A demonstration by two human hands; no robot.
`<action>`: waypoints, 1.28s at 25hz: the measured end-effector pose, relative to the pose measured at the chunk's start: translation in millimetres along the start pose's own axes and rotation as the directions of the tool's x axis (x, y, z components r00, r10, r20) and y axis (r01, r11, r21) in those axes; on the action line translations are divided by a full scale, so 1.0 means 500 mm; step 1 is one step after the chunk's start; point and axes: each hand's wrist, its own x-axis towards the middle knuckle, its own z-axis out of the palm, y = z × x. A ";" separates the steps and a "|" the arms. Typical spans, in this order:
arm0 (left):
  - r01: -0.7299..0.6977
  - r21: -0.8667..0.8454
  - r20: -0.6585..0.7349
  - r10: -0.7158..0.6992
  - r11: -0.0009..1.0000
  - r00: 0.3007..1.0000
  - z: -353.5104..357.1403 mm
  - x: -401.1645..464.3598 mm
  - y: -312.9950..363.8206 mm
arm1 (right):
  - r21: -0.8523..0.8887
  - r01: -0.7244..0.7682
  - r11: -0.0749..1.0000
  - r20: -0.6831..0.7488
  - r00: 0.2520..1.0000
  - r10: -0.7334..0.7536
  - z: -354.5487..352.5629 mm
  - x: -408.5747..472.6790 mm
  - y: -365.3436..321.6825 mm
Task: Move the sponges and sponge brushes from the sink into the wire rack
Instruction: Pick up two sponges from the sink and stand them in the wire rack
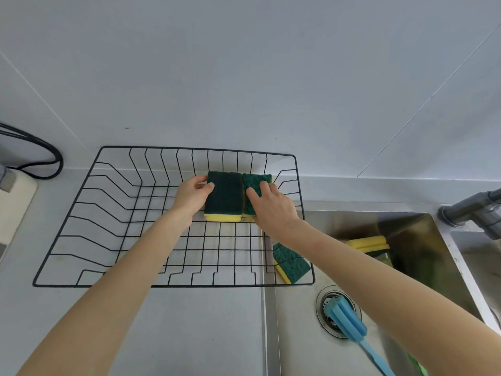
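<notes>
A black wire rack [89, 183] sits on the grey counter, its right end overhanging the steel sink [298, 335]. Two green-and-yellow sponges lie side by side at the rack's back right. My left hand [191, 195] grips the left sponge [224, 195] by its left edge. My right hand [273, 206] rests on top of the right sponge [254, 183], fingers spread over it. A third sponge [291, 263] lies in the sink under the rack's right end. A yellow sponge [367, 244] leans on the sink's far wall. A blue sponge brush [347, 320] lies over the drain.
A grey faucet [471, 210] juts in from the right over the sink divider. A black cable [40, 156] loops against the wall at left, beside a white appliance [13, 202]. A green item [418, 365] peeks out at the sink's bottom edge.
</notes>
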 end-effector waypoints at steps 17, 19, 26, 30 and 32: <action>-0.328 0.642 0.183 0.278 0.693 0.943 0.026 -0.053 -0.033 | 0.040 0.000 0.999 0.055 0.998 -0.002 -0.002 -0.011 -0.003; -0.311 0.660 0.179 0.259 0.684 0.949 0.028 -0.052 -0.029 | 0.049 -0.013 0.999 0.049 0.999 0.010 -0.001 -0.012 -0.004; -0.301 0.787 0.205 0.232 0.538 0.951 0.018 -0.095 0.020 | 0.092 0.009 0.996 0.050 0.999 -0.014 -0.042 -0.052 0.004; -0.341 0.810 0.226 0.283 0.476 0.932 0.018 -0.162 0.067 | 0.127 -0.008 0.992 -0.013 1.000 0.010 -0.085 -0.116 0.031; -0.343 0.823 0.220 0.304 0.452 0.927 0.022 -0.198 0.083 | 0.148 -0.018 0.989 -0.040 0.999 0.025 -0.101 -0.160 0.047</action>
